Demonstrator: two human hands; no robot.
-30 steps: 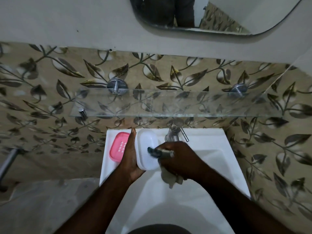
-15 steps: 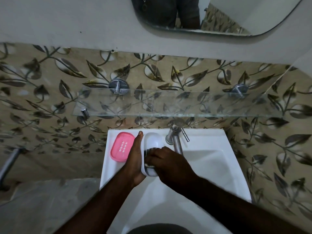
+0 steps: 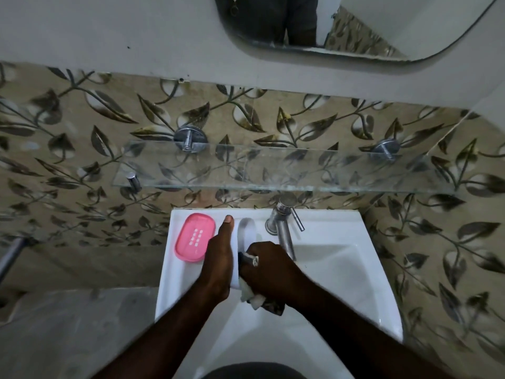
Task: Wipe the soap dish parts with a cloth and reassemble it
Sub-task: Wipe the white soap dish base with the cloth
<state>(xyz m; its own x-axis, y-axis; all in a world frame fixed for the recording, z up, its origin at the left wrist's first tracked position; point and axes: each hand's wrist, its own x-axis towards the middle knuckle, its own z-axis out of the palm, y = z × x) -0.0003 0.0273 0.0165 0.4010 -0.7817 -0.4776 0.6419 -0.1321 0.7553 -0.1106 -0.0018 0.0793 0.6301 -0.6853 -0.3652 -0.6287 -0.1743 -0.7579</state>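
Observation:
My left hand grips the white soap dish base along its left side, holding it over the left edge of the white sink. My right hand presses a bunched cloth into the near end of the base; the cloth's tail hangs below the fist. The pink slotted drain insert lies flat on the sink's back left ledge, apart from the base. Most of the base is hidden by both hands.
A chrome tap stands at the sink's back, just right of the base. A glass shelf on chrome brackets juts out above the sink. A mirror hangs higher up. A metal rail sticks out at the left.
My right hand with the cloth has slid along the white base, first toward the far end and now back to the near end. The base has turned more edge-on in my left hand.

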